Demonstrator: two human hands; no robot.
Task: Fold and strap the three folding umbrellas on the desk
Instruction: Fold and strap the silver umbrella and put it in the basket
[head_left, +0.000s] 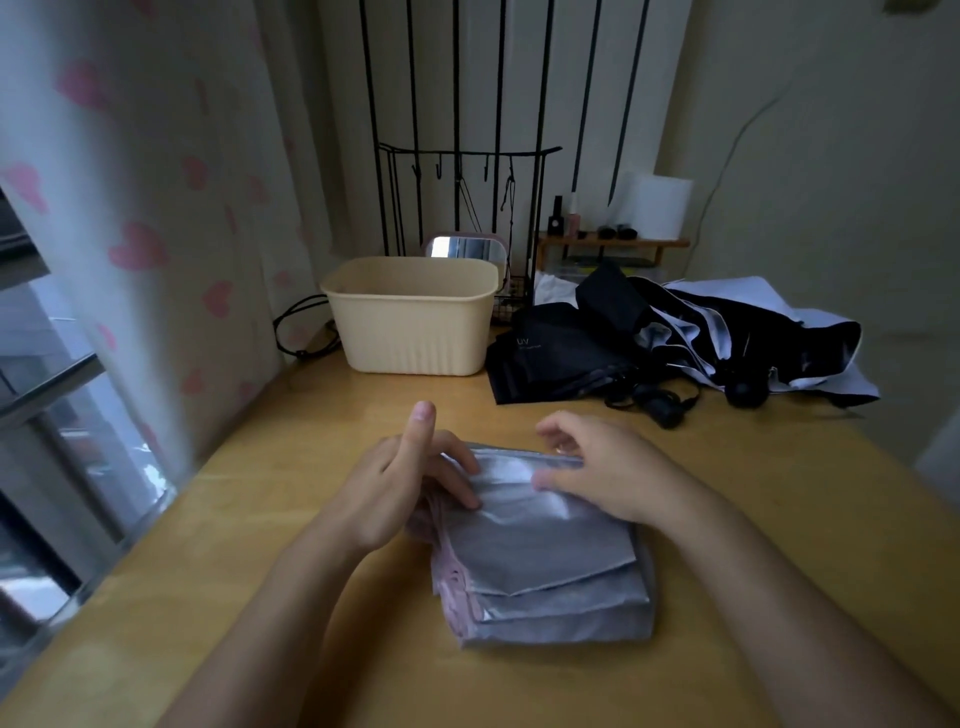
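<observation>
On the desk, the left hand presses straight fingers, thumb raised, onto the silver umbrella, while the right hand pinches its far fold.

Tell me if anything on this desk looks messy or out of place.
Only the black umbrellas at the far right of the desk: they lie in a loose heap, canopies splayed and unstrapped. The silver umbrella lies in flat folds. Nothing looks spilled or damaged.

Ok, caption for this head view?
Left hand presses and right hand pinches folds of the silver umbrella on the desk; a black umbrella and a black-and-white umbrella lie loose behind.
</observation>
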